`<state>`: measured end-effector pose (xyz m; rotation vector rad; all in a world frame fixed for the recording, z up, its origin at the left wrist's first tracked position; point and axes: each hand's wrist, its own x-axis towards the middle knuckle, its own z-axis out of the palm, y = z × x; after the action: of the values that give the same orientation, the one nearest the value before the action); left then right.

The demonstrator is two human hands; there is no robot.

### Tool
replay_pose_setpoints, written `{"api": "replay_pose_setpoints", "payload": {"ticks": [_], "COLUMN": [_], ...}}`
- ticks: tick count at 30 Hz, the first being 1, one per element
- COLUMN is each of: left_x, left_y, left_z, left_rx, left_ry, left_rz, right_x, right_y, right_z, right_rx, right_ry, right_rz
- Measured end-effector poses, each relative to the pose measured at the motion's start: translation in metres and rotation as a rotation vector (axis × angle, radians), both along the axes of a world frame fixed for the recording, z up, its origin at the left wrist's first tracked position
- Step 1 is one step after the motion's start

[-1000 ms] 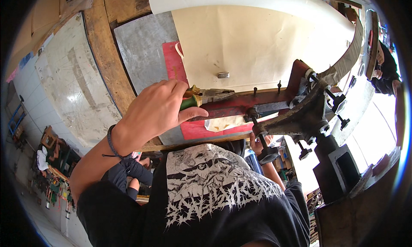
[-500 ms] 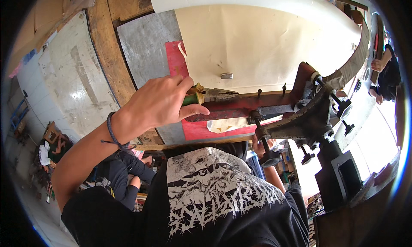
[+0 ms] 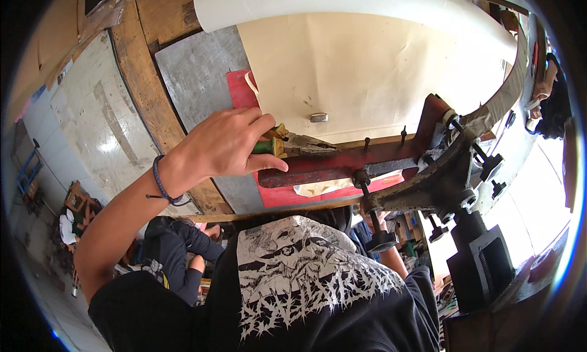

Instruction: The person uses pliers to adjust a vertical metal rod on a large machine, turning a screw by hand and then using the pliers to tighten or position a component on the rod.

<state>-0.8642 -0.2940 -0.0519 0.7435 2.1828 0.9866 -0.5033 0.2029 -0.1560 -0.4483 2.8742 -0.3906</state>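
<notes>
Near the middle of the frame, my left hand (image 3: 223, 147) grips the green-handled pliers (image 3: 293, 145) on the red bar (image 3: 342, 168). I should squeeze firmly and keep them flat. I cannot see my right hand.

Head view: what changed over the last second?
Little changed. The left hand stays closed on the green-handled pliers, at the same spot by the left end of the red bar; only the view shifts a little. The cream sheet, the small metal piece on it and the clamp stayed as they were. The right hand is out of view.
</notes>
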Motion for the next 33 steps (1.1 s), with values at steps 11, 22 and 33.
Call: {"api": "replay_pose_setpoints", "payload": {"ticks": [11, 22, 33], "left_x": [0.012, 0.017, 0.012], "left_y": [0.004, 0.011, 0.006], "left_z": [0.037, 0.043, 0.005], "left_rx": [-0.120, -0.248, -0.055], "left_ry": [0.116, -0.109, 0.017], "left_rz": [0.117, 0.125, 0.105], "right_x": [-0.007, -0.052, -0.104], "right_y": [-0.005, -0.036, -0.064], "right_z": [0.009, 0.039, 0.083], "right_rx": [-0.045, -0.051, 0.052], "right_ry": [-0.183, -0.104, -0.277], "right_rz": [-0.137, -0.077, -0.046]}}
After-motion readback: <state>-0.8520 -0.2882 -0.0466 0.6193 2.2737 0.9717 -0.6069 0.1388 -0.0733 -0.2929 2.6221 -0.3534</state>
